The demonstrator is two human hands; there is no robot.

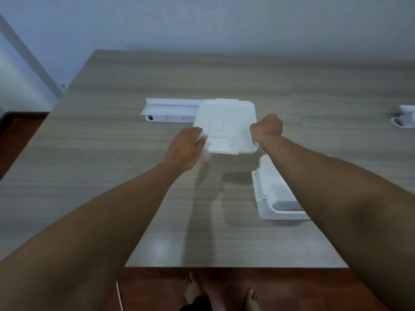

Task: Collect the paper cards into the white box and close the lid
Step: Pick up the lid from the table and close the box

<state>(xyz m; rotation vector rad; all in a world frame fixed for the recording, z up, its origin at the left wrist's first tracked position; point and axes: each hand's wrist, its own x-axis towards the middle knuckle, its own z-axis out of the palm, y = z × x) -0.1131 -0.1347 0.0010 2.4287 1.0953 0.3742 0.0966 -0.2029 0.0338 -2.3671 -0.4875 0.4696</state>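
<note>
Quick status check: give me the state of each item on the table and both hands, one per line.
White box: lid on, held at both sides.
Left hand: gripping the box's left edge.
Right hand: clenched on the box's right edge.
Near white tray: on the table, untouched.
Long white piece: lying flat behind the box.
Paper cards: none visible.

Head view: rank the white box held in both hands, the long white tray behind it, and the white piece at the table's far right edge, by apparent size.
1. White box, largest.
2. Long white tray, partly hidden behind the box, so unsure.
3. White piece at the far right edge, smallest, but cut off by the frame.
</note>
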